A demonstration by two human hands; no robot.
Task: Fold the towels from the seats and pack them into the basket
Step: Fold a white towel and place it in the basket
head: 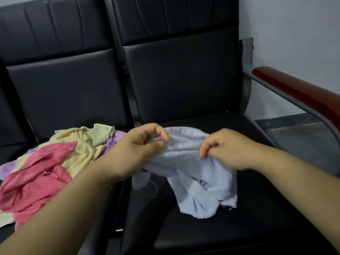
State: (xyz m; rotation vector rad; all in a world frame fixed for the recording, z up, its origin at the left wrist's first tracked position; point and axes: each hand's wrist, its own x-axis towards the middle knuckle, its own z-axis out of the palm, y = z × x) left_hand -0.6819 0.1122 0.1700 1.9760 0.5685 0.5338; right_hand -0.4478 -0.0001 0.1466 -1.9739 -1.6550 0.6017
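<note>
I see my left hand [136, 150] and right hand [226, 150] pinching a crumpled pale blue terry towel [193, 181] over the black padded seat [239, 218], beside heaped pink, yellow and lilac towels [55, 162].

Bare forearms [73, 199]; bare left hand [136, 147], right hand [227, 150].

I see a pale blue towel [193, 173] crumpled over the right seat [248, 208]. Its upper edge is pinched by the left hand [139, 146] and right hand [226, 150], and the rest droops onto the cushion. On the left seat [16, 146] lies a loose heap: a pink towel [36, 181] nearest me, a yellow towel [79, 150] behind it, and a purple towel [114, 141] peeking out underneath.
</note>
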